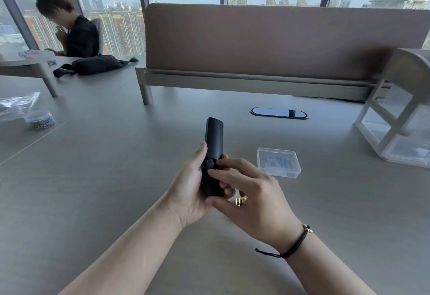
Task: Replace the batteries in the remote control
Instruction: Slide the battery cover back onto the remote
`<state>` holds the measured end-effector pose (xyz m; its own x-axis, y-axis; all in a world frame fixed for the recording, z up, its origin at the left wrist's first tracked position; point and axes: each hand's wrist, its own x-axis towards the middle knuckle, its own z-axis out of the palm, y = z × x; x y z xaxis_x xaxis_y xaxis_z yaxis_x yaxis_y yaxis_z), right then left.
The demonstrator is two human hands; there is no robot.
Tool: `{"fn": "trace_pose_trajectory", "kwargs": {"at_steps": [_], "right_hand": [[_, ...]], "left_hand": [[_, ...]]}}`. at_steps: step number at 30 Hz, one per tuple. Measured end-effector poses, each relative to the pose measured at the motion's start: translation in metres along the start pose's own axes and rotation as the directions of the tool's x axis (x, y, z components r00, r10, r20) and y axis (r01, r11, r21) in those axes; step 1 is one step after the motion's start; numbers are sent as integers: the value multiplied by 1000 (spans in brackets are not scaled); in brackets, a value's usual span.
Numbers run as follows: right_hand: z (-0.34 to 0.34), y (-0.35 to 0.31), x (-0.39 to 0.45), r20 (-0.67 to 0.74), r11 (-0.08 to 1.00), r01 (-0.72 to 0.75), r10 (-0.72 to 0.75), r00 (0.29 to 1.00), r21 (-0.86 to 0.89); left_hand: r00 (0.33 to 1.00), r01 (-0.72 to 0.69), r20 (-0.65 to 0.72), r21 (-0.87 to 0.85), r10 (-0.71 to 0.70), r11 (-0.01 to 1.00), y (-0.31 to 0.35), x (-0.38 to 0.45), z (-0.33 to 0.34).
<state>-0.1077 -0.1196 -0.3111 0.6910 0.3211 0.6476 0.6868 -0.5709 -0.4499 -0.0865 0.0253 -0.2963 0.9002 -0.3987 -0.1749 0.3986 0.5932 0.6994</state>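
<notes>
Fingers of the left hand (189,192) curl round the slim black plastic remote control (212,155), held upright above the grey counter (93,178) — the right hand (251,194) pinches its lower end, fingertips (213,173) on the back cover, with a gold-tipped battery (240,201) tucked beneath. Near the right hand — a clear plastic box (278,162).
</notes>
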Motion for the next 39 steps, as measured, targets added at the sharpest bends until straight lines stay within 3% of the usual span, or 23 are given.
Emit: {"fn": "trace_pose_trajectory", "kwargs": {"at_steps": [7,12,23,33,35,37,39], "right_hand": [[3,1,0,-24,997,6,-8,1000,-80],[2,-1,0,8,997,-40,41,999,-68],[0,2,0,9,987,11,-10,1000,-159],[0,5,0,18,992,-20,22,1000,-122],[0,7,0,10,992,-48,49,999,-116],[-2,10,1,-6,990,-87,87,996,-107],[-3,16,1,-44,986,-141,137,990,-91]], "left_hand": [[996,56,67,94,-62,994,-6,3,-4],[999,22,47,49,-25,999,-6,4,-6],[998,14,66,62,-19,998,-8,6,-6],[999,-14,41,8,14,1000,-7,4,-1],[996,-64,-58,102,70,993,-8,5,0],[947,-156,-213,356,242,921,-10,12,-7],[846,-181,-238,713,477,677,-10,16,-16]]}}
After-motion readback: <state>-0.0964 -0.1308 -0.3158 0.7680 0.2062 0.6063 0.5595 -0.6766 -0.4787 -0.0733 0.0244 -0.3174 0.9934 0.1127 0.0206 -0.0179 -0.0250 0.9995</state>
